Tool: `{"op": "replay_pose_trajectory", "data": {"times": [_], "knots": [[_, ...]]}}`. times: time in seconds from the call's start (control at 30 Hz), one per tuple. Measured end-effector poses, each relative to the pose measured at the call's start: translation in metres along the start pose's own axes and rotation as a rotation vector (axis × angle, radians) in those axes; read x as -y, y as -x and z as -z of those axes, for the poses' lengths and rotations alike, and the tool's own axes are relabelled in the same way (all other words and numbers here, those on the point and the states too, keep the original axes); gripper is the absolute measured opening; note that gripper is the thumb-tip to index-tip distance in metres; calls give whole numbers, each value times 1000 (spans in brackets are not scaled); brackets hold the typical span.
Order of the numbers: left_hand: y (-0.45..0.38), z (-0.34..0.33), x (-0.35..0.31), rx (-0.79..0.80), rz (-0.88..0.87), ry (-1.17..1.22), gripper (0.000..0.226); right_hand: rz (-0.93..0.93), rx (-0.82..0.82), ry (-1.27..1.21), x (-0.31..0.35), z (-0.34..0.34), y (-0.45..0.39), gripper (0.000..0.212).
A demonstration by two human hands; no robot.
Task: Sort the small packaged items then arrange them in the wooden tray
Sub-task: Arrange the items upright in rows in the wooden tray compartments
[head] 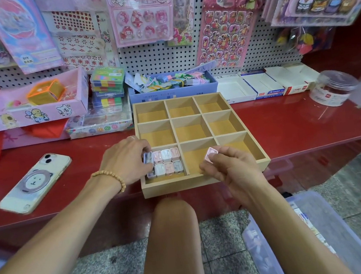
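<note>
A wooden tray [203, 180] with nine compartments sits at the front edge of the red shelf. Its near-left compartment holds two rows of small pastel packaged items [166, 162]. My left hand [125, 160] reaches into that compartment and pinches a blue-grey packet [147, 158] at the left end of the back row. My right hand [226, 165] hovers over the near-middle compartment and pinches a small pink packet [211, 153] between thumb and fingers. The other compartments hold nothing.
A phone [36, 183] lies on the red shelf [298, 120] at the left. Boxes of stationery [172, 85] stand behind the tray, a clear jar [332, 87] at the right. A clear plastic bin [306, 239] with more packets stands on the floor by my right arm.
</note>
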State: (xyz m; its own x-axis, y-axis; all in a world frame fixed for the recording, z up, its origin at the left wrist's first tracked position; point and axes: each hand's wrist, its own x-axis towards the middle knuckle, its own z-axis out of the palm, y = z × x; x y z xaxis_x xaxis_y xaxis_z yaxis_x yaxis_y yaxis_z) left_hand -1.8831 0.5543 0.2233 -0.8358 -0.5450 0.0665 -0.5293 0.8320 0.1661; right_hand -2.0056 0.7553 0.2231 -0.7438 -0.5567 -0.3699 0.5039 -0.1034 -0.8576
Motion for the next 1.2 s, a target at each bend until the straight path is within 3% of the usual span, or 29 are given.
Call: {"op": "replay_pose_trajectory", "data": {"times": [0.3, 0.5, 0.67, 0.8, 0.93, 1.2], "knots": [[-4, -9, 3, -28, -15, -41, 33, 33, -13, 97, -3, 0, 0, 21], [-5, -11, 5, -18, -18, -20, 19, 41, 0, 202, -3, 3, 1, 7], [-5, -10, 4, -7, -40, -17, 26, 56, -7, 275, -3, 3, 1, 7], [2, 1, -18, -130, -115, 237, 28, 76, -2, 312, -2, 2, 3, 11], [13, 9, -54, -65, -288, 532, 42, 88, 9, 342, -4, -3, 4, 11], [16, 4, -75, -96, -330, 536, 36, 138, 38, 387, -2, -6, 10, 9]]}}
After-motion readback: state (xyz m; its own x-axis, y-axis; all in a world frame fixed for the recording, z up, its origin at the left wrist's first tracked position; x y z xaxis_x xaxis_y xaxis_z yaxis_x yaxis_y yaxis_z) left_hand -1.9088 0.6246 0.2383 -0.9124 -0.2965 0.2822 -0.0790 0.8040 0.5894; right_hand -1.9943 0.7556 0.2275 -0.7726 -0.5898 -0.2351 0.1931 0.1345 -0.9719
